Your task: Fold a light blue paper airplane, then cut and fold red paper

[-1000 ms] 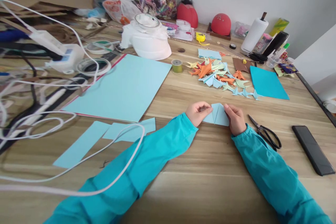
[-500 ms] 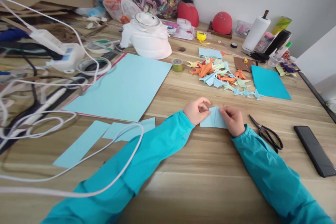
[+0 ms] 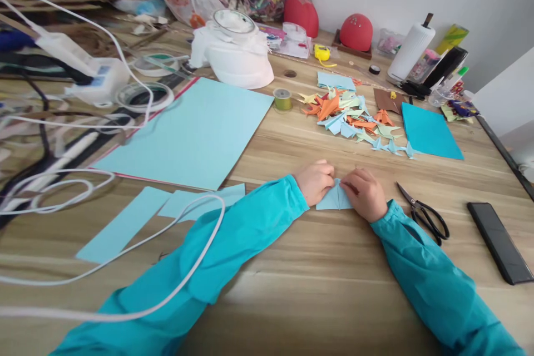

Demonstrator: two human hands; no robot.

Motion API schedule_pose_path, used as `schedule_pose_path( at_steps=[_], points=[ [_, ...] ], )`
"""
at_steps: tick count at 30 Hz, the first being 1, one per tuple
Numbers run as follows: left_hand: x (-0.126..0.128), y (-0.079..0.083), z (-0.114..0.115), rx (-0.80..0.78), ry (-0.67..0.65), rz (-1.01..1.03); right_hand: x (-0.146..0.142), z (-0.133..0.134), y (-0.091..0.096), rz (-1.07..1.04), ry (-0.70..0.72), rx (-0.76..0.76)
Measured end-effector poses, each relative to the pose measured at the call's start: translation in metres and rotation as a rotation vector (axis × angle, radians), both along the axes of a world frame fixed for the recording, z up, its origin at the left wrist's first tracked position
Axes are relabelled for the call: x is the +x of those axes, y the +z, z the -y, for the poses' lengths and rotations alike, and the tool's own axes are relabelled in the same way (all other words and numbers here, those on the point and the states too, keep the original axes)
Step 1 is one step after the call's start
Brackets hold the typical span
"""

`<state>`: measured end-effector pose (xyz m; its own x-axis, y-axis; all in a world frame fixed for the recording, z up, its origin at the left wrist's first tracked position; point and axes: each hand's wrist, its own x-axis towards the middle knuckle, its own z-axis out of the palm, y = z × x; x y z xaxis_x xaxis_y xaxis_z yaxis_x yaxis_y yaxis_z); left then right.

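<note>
A small sheet of light blue paper [image 3: 334, 200] with crease lines lies on the wooden table between my hands. My left hand [image 3: 316, 182] is closed on its left upper edge, fingers curled. My right hand [image 3: 367, 193] pinches the paper's right upper part, and its fingers cover that corner. Behind the hands lies a pile of folded paper cranes [image 3: 340, 114] in orange, pale green and blue. Black-handled scissors [image 3: 423, 214] rest to the right of my right hand.
A large light blue sheet [image 3: 196, 133] and cut paper strips [image 3: 125, 225] lie at left. A white cable [image 3: 214, 228] loops over my left sleeve. A phone [image 3: 500, 242] sits far right. Farther back are a thread spool [image 3: 282, 100] and a teal sheet [image 3: 431, 130].
Both hands have shifted slightly toward each other, and the left fingers have curled down over the paper. Less of the paper's upper part shows now.
</note>
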<state>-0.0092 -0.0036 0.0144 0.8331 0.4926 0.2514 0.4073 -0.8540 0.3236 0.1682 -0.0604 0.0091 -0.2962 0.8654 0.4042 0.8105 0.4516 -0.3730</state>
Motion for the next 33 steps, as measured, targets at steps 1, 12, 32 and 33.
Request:
schedule_pose_path(
  at_steps=[1,12,32,33],
  points=[
    [0.0,-0.003,-0.001,0.038,-0.048,0.02,0.001,0.0,0.0,-0.001,0.075,0.014],
    [-0.008,-0.013,-0.003,0.24,-0.141,0.034,0.019,0.008,0.001,-0.089,0.282,0.01],
    [-0.004,-0.022,0.027,0.419,-0.047,0.111,0.024,0.002,0.007,0.002,0.31,-0.034],
    [-0.004,-0.023,0.028,0.396,-0.046,0.128,0.024,0.003,0.008,0.002,0.308,-0.04]
  ],
)
